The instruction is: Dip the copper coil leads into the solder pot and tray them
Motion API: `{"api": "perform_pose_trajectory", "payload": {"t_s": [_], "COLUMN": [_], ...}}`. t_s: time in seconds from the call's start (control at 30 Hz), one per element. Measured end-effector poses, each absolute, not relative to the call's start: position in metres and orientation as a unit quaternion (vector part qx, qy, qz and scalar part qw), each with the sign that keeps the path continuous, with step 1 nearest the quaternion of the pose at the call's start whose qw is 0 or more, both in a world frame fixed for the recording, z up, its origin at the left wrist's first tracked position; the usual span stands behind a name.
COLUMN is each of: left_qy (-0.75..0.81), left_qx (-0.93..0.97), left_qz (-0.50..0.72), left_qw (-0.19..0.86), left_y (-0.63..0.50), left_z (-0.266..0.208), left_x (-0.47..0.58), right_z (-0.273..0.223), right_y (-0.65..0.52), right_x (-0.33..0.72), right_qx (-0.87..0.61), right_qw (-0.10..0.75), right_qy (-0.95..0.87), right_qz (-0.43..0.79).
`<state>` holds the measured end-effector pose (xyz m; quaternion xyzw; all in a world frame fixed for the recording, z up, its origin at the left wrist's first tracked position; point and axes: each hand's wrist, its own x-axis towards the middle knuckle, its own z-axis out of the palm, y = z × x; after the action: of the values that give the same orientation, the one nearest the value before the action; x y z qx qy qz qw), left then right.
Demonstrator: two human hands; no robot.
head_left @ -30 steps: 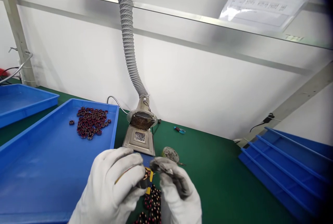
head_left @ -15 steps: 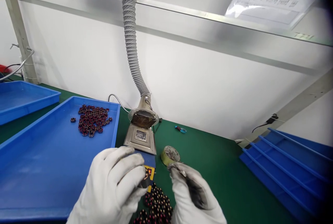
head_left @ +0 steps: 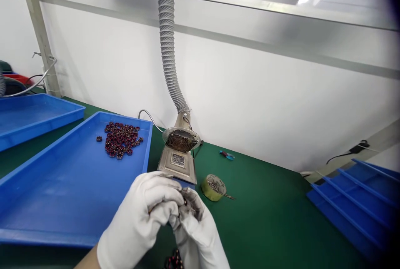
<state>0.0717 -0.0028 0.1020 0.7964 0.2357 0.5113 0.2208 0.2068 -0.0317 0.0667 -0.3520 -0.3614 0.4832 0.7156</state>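
Though handheld, part (head_left: 185, 202) barely visible.

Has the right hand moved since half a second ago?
Yes: against the round tin, the right hand has gone left, over to the left hand.

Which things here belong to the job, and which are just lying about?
Probably the job:
left hand, right hand, close together
dark parts below them
blue tray holding similar parts
tin
metal-topped unit

Probably lying about:
blue-handled tool
far-left tray
right-side blue trays
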Motion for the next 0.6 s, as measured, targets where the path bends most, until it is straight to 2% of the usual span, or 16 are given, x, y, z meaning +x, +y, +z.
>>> {"api": "perform_pose_trajectory", "payload": {"t_s": [0.1, 0.17, 0.23, 0.33, 0.43, 0.53, 0.6], "left_qy": [0.242, 0.259, 0.278, 0.260, 0.220, 0.177, 0.181], "left_qx": [0.721, 0.671, 0.681, 0.776, 0.800, 0.783, 0.750], "left_qz": [0.542, 0.565, 0.552, 0.484, 0.500, 0.536, 0.542], "left_qw": [0.356, 0.403, 0.393, 0.311, 0.248, 0.263, 0.334], "left_y": [0.002, 0.002, 0.000, -0.006, -0.008, -0.004, -0.002], "left_z": [0.102, 0.105, 0.110, 0.116, 0.118, 0.116, 0.113], "left_x": [0.070, 0.068, 0.065, 0.067, 0.072, 0.075, 0.077], "right_z": [0.067, 0.067, 0.067, 0.070, 0.072, 0.071, 0.069], "right_y": [-0.035, -0.037, -0.039, -0.041, -0.041, -0.037, -0.033], "right_x": [0.207, 0.207, 0.208, 0.208, 0.208, 0.209, 0.210], "right_qx": [-0.361, -0.363, -0.361, -0.360, -0.361, -0.352, -0.347], "right_qw": [0.697, 0.689, 0.683, 0.680, 0.677, 0.667, 0.655], "right_qy": [-0.382, -0.389, -0.387, -0.371, -0.362, -0.355, -0.353], "right_qz": [0.488, 0.493, 0.503, 0.520, 0.529, 0.553, 0.571]}}
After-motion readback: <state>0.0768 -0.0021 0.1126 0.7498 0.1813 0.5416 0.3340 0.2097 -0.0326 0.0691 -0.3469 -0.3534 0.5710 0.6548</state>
